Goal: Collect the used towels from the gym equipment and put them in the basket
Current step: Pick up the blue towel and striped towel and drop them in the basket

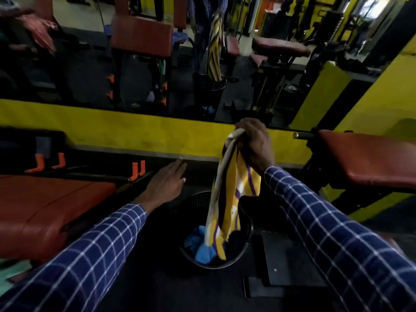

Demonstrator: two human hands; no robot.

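- The right hand (pixel 255 146) is bunched in a fist round the top end of a yellow, white and purple striped cloth towel (pixel 229 197), fingers clenched tight on the gathered fabric. Holding it by one end lets the rest hang straight down, a narrow drape that is easy to aim.
- The towel's lower end dangles into the mouth of the round black perforated plastic basket (pixel 244 247) on the dark floor; it looks about to be let go, not yet dropped.
- A crumpled blue cloth (pixel 202 251) already lies in the basket beneath the hanging end, so at least one item seems collected.
- The left hand (pixel 167 182) hovers flat and empty, fingers held loosely together, palm down above the basket's far rim. I'd judge it is there for balance or to steady the basket.
- The basket sits between two red padded vinyl benches (pixel 45 208), within reach of both, which would suit the collecting round.
- The wall mirror (pixel 157 70) behind shows the same towel.
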